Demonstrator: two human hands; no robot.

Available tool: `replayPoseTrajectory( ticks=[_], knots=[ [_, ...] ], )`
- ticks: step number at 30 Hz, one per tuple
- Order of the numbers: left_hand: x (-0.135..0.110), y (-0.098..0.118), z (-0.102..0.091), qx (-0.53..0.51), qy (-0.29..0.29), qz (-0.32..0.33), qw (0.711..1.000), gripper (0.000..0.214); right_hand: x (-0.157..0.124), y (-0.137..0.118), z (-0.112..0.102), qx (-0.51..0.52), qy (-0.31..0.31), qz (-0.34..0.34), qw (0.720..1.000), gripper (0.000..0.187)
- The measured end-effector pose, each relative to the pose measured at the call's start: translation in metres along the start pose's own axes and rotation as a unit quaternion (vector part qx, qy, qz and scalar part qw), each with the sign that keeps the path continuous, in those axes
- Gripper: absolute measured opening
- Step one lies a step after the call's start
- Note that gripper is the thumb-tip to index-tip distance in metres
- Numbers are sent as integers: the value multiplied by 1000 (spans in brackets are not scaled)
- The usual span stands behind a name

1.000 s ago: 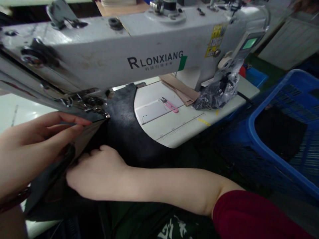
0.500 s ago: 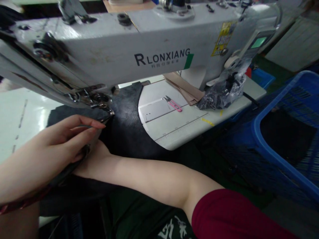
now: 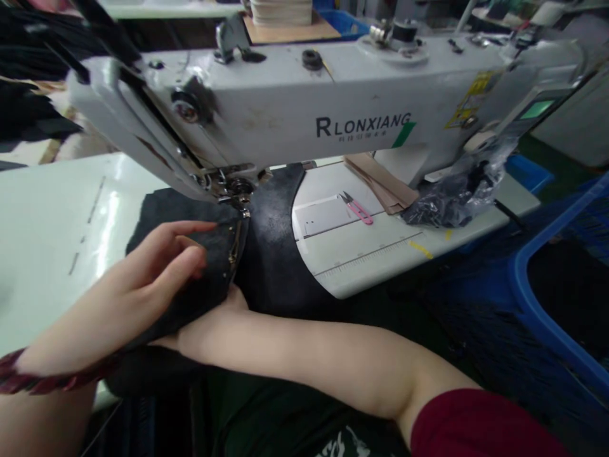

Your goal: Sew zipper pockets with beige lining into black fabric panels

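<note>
Under the presser foot (image 3: 243, 206) of a sewing machine (image 3: 266, 101) lies a dark, leather-like piece (image 3: 271, 241). Left of the foot, a dark flap (image 3: 190, 212) has a narrow edge strip with small brassy metal bits (image 3: 233, 251). My left hand (image 3: 162, 266) is over this flap, index finger stretched out and thumb apart, holding nothing. Crossing below it, my right hand (image 3: 214, 327) grips the flap's near edge; most of its fingers are hidden by the material.
Pink-handled thread snips (image 3: 356, 208) lie on the machine bed (image 3: 328, 247). Behind them are brown strips (image 3: 380, 184) and a clear plastic bag with dark contents (image 3: 457, 197). A blue basket (image 3: 523, 273) stands at the right.
My left hand has released its pinch at the strip near the foot and drawn back left, its fingers spreading. The brassy strip now shows. The whole view has shifted, with the machine farther right.
</note>
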State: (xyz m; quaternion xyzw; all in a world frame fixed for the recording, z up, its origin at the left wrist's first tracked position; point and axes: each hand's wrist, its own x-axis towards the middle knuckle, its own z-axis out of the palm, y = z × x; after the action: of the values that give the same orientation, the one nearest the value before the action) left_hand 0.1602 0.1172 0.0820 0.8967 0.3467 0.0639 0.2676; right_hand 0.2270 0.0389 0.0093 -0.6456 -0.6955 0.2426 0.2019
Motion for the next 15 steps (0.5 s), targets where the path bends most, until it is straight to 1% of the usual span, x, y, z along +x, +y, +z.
replayPoseTrajectory(
  ticks=[1, 2, 3, 4, 5, 6, 7, 9, 10, 12, 15],
  knots=[
    [-2, -13, 3, 36, 35, 25, 998, 54, -21, -2, 1, -32, 14, -48, 998, 50],
    [-5, -26, 8, 80, 63, 53, 993, 54, -44, -2, 0, -58, 33, -110, 992, 40],
    [-7, -39, 15, 124, 70, 79, 987, 56, -65, -1, -3, -65, 47, -179, 981, 32],
    [-10, -51, 24, 170, 66, 93, 979, 57, -85, 3, -8, -47, 52, -237, 969, 26],
    [-12, -61, 32, 210, 54, 93, 972, 57, -100, 8, -15, -26, 65, -245, 967, 28],
    [-15, -69, 41, 234, 53, 92, 966, 59, -111, 16, -23, -28, 82, -226, 970, 31],
    [-16, -74, 48, 249, 59, 90, 962, 60, -118, 24, -32, -37, 97, -179, 978, 32],
    [-20, -79, 58, 261, 77, 89, 958, 63, -122, 44, -47, -54, 133, -94, 985, 25],
    [-21, -79, 61, 264, 84, 89, 957, 63, -121, 53, -52, -61, 153, -63, 984, 21],
    [-21, -77, 62, 267, 90, 87, 956, 63, -120, 69, -57, -72, 182, -28, 980, 19],
    [-19, -76, 60, 263, 88, 83, 957, 64, -127, 80, -54, -76, 186, -20, 979, 28]
  ],
)
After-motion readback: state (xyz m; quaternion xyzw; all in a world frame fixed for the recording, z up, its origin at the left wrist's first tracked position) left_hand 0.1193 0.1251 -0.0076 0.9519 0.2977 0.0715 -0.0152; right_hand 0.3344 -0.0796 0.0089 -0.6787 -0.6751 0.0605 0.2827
